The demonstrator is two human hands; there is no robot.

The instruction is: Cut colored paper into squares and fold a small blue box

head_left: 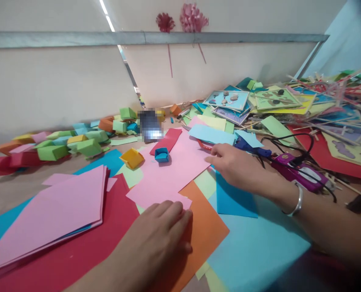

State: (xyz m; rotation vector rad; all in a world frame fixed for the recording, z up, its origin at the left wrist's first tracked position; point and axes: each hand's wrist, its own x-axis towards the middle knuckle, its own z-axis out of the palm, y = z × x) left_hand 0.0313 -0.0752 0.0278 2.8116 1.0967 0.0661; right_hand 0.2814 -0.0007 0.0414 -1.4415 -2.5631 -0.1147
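Observation:
My left hand [165, 227] lies palm down with its fingers over the near end of a pink paper sheet [174, 170], above an orange sheet [209, 231]. My right hand [229, 164] is closed, its fingertips at the red handle of a pair of scissors [203, 145] lying partly beneath a light blue paper piece [212, 134]. How far the fingers go round the handle is hidden. A small blue folded paper box [161, 155] and a yellow folded paper piece [132, 158] sit beyond my left hand, beside a red paper strip [166, 141].
Stacked pink sheets [61, 207] lie at left over red paper. Several folded paper blocks [52, 152] line the wall. A blurred-out dark device [150, 125] stands behind. At right are a purple device with black cables [300, 170], framed pictures [227, 100] and piled sticks.

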